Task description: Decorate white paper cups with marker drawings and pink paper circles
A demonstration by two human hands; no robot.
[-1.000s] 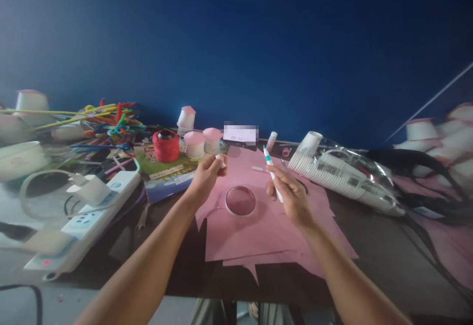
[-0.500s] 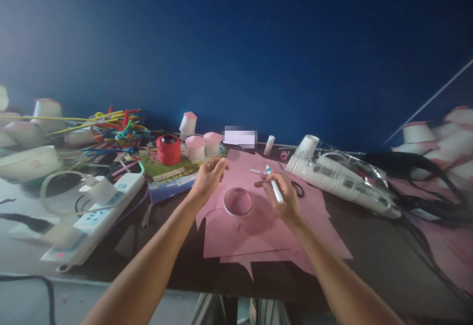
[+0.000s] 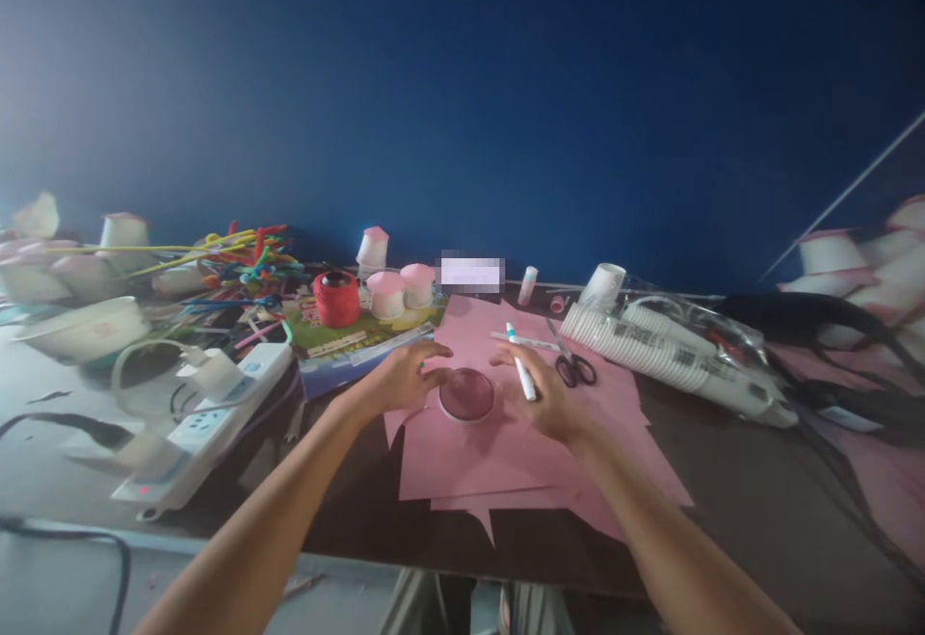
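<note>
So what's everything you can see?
Paper sheets: several, pink, middle
Round object: one, white rim, on sheets
Marker: one, white, in right hand
Scissors: one, dark, right
Tube: one, white, back
Cap: one, pink, beside tube
Paper cups: many, white, right
Decorated cups: several, white-pink, back and sides
Spool: one, red, left
Booklet: one, green and blue, left
Pipe cleaners: many, multicoloured, left
Bowl: one, white, left
Power strip: one, white, left
Strap: count unclear, black, right
Blurred rectangle: one, pale, back
Table: one, dark, underneath
Wall: one, blue, behind
Left hand: one, bare, near round object
Right hand: one, bare, holding marker
Trousers: pair, grey, below
</note>
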